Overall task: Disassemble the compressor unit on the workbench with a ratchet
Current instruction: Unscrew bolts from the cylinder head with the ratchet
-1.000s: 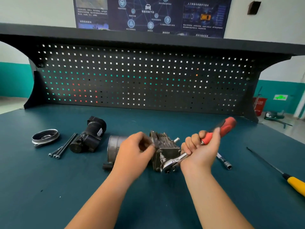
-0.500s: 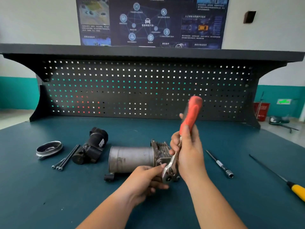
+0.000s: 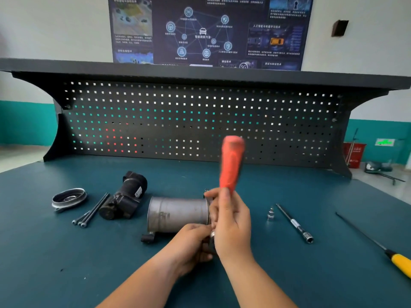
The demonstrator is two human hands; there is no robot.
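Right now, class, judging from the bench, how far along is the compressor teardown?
Done: a round cover, long bolts and a black motor section lie apart at left. In hand: the right hand grips the ratchet, handle upright, while the left hand holds its head at the compressor end. Left: the grey cylinder looks joined to that end, so fasteners probably remain.

Right hand [image 3: 231, 223] grips ratchet [image 3: 231, 165], red handle upright and blurred. Left hand [image 3: 191, 245] curled at near end of compressor unit [image 3: 178, 213]; its grip hidden. Socket [image 3: 270, 214], extension bar [image 3: 294, 223] and yellow screwdriver [image 3: 398, 262] on workbench [image 3: 66, 263] to right.
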